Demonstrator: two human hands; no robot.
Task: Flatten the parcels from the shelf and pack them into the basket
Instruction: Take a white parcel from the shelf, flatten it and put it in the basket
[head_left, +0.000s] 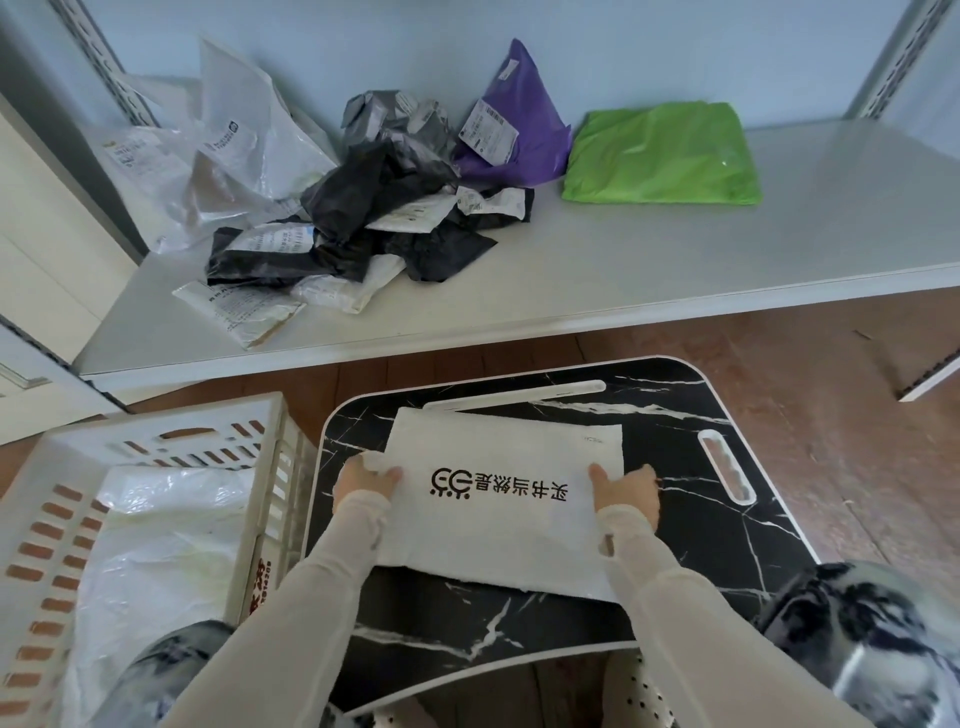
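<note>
pale sleeves (332, 571); left hand (363, 480) and right hand (628, 493), fingers (387, 474) gripping opposite edges of the white parcel (498, 540) on the black surface (701, 519). basket (171, 415) beside it holds a pale bag (171, 519); crumpled parcels (363, 218) lie on the shelf (675, 270) beyond.

My left hand (363, 480) and right hand (628, 493), arms stretched forward at lower centre, each pinch the white parcel (498, 540), thumbs on top.

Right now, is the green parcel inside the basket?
No, the green parcel lies on the shelf, apart from the basket.
</note>
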